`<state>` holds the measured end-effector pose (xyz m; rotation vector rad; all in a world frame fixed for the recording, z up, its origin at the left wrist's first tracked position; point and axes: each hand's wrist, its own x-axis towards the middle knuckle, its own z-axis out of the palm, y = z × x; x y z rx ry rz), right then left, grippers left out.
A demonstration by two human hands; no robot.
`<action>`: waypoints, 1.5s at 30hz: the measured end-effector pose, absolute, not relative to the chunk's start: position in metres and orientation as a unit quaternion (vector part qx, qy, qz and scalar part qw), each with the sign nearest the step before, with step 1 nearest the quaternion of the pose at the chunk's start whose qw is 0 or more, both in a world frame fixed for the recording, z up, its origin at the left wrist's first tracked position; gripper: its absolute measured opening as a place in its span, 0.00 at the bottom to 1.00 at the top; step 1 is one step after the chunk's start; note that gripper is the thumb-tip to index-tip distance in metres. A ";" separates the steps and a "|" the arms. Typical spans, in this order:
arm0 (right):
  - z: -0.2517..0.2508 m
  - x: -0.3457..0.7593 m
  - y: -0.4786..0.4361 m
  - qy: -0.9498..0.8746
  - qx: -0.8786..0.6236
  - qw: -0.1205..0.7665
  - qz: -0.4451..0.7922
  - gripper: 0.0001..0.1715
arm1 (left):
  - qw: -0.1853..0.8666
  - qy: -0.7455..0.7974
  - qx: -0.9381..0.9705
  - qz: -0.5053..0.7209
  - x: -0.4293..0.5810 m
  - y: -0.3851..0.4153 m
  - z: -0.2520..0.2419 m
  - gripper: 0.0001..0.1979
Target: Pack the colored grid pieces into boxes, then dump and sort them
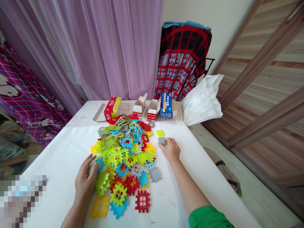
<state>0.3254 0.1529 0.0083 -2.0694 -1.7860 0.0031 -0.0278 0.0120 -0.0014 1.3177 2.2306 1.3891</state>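
A heap of plastic interlocking tiles (116,155) in green, yellow, red, blue and grey spreads down the middle of the table. My right hand (171,148) is right of the heap, its fingers closed on the edge of a grey tile (161,140). Just behind that tile lies a flat lime-green tile (160,133). My left hand (85,175) rests at the heap's left side with its fingers apart, beside a blue tile (100,164) and a lime-green tile (102,183). Nearer me are a red window tile (142,201) and a yellow window tile (100,206).
Along the white table's (64,152) back edge stand a red and yellow box (112,108), two open red and white boxes (139,106) and a blue box (166,106). A white bag (201,100) sits at the back right corner. Purple curtains (123,47) hang behind.
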 end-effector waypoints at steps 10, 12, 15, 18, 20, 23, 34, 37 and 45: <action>0.005 0.328 0.154 -0.639 -0.741 0.205 0.020 0.22 | 0.102 0.752 0.449 0.472 -0.026 0.011 0.002 0.24; 0.005 0.329 0.155 -0.637 -0.740 0.216 0.025 0.21 | 0.100 0.752 0.451 0.470 -0.025 0.011 0.004 0.23; 0.004 0.332 0.151 -0.628 -0.730 0.265 0.044 0.19 | 0.092 0.752 0.452 0.470 -0.023 0.011 0.006 0.21; 0.002 0.337 0.134 -0.626 -0.698 0.336 0.094 0.12 | 0.089 0.753 0.452 0.470 -0.022 0.011 0.007 0.21; 0.001 0.343 0.114 -0.659 -0.644 0.360 0.147 0.09 | 0.090 0.752 0.453 0.470 -0.022 0.012 0.007 0.22; 0.003 0.350 0.078 -0.751 -0.526 0.337 0.215 0.10 | 0.088 0.750 0.457 0.471 -0.021 0.012 0.007 0.22; 0.016 0.351 0.042 -0.868 -0.450 0.135 0.163 0.27 | 0.078 0.751 0.463 0.465 -0.021 0.012 0.006 0.19; 0.014 0.350 0.042 -0.876 -0.434 0.149 0.153 0.24 | 0.073 0.755 0.462 0.459 -0.022 0.012 0.005 0.19; 0.000 0.358 0.047 -0.783 -0.543 0.267 0.143 0.20 | 0.077 0.756 0.458 0.461 -0.020 0.012 0.007 0.18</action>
